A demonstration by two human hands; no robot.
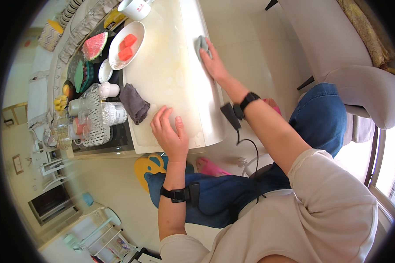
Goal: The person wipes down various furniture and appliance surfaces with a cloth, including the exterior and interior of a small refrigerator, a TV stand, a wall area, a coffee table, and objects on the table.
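My right hand (214, 64) presses on a folded grey-green cloth (201, 47) at the near edge of a pale tabletop (164, 75), its fingers over the cloth. Lower in view, my left hand (171, 136) is palm down at the table's corner, fingers slightly bent and thumb apart, holding nothing. A crumpled dark grey cloth (135, 103) lies just beyond my left fingertips, not touching them. Farther up the table stands a white oval bowl (140, 36) with several pieces of red watermelon (126, 53).
A white mug (136, 10) stands at the top. Along the far side are a wrapped watermelon wedge (95, 46), a green container (85, 77), a small white dish (105, 70), a white lidded cup (108, 89), a tub of cotton swabs (113, 114) and a basket of cups (97, 134). A sofa (326, 42) stands right.
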